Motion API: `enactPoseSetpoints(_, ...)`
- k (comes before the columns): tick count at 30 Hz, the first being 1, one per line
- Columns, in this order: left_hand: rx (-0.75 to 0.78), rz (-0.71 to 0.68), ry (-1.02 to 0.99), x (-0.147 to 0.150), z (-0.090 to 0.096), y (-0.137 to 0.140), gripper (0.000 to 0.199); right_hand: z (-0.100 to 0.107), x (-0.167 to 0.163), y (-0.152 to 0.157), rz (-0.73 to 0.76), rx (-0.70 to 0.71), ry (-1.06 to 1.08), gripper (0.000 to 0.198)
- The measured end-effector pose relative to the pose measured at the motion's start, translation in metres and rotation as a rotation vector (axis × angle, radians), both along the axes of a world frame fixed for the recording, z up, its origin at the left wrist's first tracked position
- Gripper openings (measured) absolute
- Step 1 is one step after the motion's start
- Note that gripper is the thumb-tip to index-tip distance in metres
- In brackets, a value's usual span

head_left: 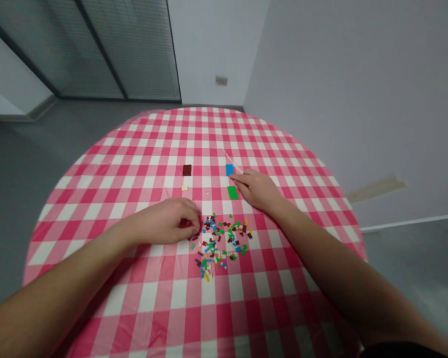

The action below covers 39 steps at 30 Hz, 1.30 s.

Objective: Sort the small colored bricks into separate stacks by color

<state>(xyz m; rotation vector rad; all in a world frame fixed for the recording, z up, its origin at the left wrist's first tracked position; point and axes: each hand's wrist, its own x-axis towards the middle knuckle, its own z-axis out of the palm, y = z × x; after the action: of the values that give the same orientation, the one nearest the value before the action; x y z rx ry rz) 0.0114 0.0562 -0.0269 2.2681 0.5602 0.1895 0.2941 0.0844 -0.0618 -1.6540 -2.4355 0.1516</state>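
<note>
A loose pile of small building bricks [220, 238] in green, blue, brown, yellow, white and red lies in the middle of the table. My left hand [171, 221] is at the pile's left edge, thumb and fingertips pinched together; what is between them is too small to make out. Farther away, my right hand [257, 189] has its index finger stretched out, the tip at the lower right corner of a blue square plate [229, 170]. Just below that lies a green plate [232, 193]. To the left are a dark brown plate [187, 170] and a smaller cream piece [185, 188].
A red and white checked cloth [153, 298] covers the round table. Near the blue plate lies a thin clear strip [232, 160]. A wall [358, 99] rises close on the right, and a glass partition with blinds [130, 49] stands at the back left.
</note>
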Motion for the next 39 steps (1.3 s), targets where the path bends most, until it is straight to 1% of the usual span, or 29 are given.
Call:
enactPoseSetpoints(21, -0.008, -0.001, -0.013, -0.0014, -0.0015, 0.0005, 0.023, -0.0008, 0.0003, -0.0003, -0.003, 0.001, 0.004, 0.039)
enactPoseSetpoints(28, -0.017, 0.003, 0.01, -0.0017, -0.0003, 0.0008, 0.023, -0.0007, -0.0001, -0.0009, 0.017, 0.016, -0.032, 0.039)
enactPoseSetpoints(39, -0.01, 0.005, 0.022, -0.0022, 0.0004, 0.0008, 0.023, 0.001, 0.0, -0.0013, 0.039, 0.0, -0.071, 0.04)
